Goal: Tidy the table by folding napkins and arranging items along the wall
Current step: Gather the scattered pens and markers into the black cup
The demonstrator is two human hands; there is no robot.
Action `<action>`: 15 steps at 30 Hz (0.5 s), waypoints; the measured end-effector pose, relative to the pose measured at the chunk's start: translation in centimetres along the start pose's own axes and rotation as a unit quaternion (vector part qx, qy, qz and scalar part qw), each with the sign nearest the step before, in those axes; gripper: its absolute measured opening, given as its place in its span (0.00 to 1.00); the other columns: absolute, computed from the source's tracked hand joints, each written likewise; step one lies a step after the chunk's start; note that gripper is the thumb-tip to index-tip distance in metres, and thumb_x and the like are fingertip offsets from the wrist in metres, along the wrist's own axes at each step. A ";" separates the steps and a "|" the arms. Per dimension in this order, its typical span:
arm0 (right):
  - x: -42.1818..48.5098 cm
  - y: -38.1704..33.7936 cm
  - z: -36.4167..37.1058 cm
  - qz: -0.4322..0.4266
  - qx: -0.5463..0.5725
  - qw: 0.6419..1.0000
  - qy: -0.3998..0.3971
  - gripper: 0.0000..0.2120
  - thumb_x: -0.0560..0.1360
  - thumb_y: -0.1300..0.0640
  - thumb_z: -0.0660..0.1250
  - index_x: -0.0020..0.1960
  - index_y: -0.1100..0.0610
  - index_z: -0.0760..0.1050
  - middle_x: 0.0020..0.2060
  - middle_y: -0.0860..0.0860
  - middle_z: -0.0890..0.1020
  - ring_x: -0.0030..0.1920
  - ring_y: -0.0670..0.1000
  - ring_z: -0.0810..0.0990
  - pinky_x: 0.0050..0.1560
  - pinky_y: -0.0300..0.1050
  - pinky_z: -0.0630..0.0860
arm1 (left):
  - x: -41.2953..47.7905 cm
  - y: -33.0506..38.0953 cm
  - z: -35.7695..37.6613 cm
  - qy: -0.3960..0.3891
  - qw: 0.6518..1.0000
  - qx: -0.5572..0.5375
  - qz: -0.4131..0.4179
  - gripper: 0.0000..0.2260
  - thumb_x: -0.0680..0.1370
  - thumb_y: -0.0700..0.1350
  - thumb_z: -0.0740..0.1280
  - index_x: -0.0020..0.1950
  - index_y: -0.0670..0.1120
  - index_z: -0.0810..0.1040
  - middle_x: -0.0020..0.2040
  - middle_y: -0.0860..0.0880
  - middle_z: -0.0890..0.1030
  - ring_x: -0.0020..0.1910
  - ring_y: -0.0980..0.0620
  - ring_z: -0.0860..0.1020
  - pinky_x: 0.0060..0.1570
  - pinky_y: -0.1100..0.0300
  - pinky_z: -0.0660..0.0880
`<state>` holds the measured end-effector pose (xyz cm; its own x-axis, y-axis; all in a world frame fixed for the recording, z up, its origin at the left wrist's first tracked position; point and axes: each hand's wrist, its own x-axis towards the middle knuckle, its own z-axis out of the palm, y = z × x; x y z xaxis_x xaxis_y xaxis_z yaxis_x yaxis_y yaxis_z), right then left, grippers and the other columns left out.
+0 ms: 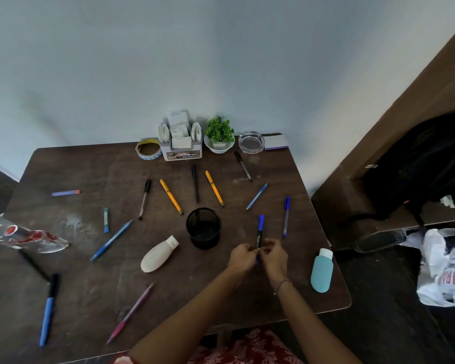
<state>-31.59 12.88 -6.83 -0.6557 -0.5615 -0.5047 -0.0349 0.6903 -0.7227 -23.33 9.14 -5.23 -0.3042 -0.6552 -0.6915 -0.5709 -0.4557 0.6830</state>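
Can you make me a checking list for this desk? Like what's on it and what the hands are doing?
Surface: dark brown table, scuffed, set against the wall.
Job's things: tape roll, napkin holder with folded napkins, plant, ashtray and notepad stand in a row along the wall; mesh cup stands mid-table with no pens sticking out.
Clutter: loose pens scattered around the cup; white bottle and teal bottle lie on their sides.
Hands: left hand and right hand both hold the blue marker.
Cables: nothing seen.
Surroundings: black backpack and plastic bag to the right.
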 end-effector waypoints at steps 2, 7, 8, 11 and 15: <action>0.1 0.1 0.0 0.009 0.018 1.000 0.007 0.17 0.72 0.68 0.67 0.61 0.62 0.73 0.49 0.57 0.82 0.51 0.54 0.81 0.55 0.47 0.77 | -0.1 0.0 -0.2 0.009 1.000 0.007 0.010 0.12 0.78 0.39 0.61 0.56 0.42 0.81 0.48 0.43 0.83 0.43 0.52 0.77 0.45 0.61 0.73; 0.1 -0.6 -0.3 0.029 0.081 0.996 -0.006 0.18 0.72 0.66 0.69 0.61 0.58 0.75 0.51 0.56 0.82 0.51 0.52 0.81 0.53 0.46 0.78 | 0.1 0.0 -0.9 0.059 0.997 -0.031 0.037 0.11 0.78 0.35 0.61 0.55 0.40 0.81 0.47 0.44 0.83 0.43 0.51 0.81 0.47 0.59 0.79; 0.0 -0.9 -0.4 0.023 0.090 0.996 -0.010 0.17 0.72 0.66 0.69 0.60 0.58 0.75 0.52 0.56 0.82 0.51 0.51 0.81 0.53 0.46 0.78 | -0.1 0.2 -1.1 0.062 0.996 -0.044 0.042 0.10 0.78 0.35 0.61 0.55 0.39 0.81 0.46 0.45 0.82 0.41 0.54 0.81 0.44 0.62 0.79; -0.7 -2.0 -1.1 0.000 0.119 0.992 -0.028 0.16 0.73 0.65 0.68 0.60 0.58 0.76 0.53 0.54 0.81 0.51 0.50 0.80 0.56 0.48 0.78 | -0.7 0.9 -1.8 0.082 0.991 -0.068 0.082 0.09 0.78 0.35 0.63 0.54 0.41 0.81 0.48 0.46 0.83 0.43 0.55 0.81 0.47 0.61 0.80; -2.0 -4.0 -1.6 -0.036 0.169 0.983 -0.056 0.15 0.73 0.66 0.67 0.59 0.58 0.77 0.52 0.53 0.82 0.52 0.49 0.81 0.50 0.42 0.79 | -1.8 1.9 -2.9 0.134 0.979 -0.051 0.147 0.08 0.77 0.36 0.65 0.53 0.44 0.80 0.47 0.49 0.83 0.46 0.56 0.81 0.49 0.59 0.80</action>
<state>-31.35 12.01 -2.17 -0.5723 -0.6634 -0.4820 0.1868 0.4669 -0.8643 -21.68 7.68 -1.97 -0.2243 -0.8953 -0.3849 -0.4060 -0.2732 0.8721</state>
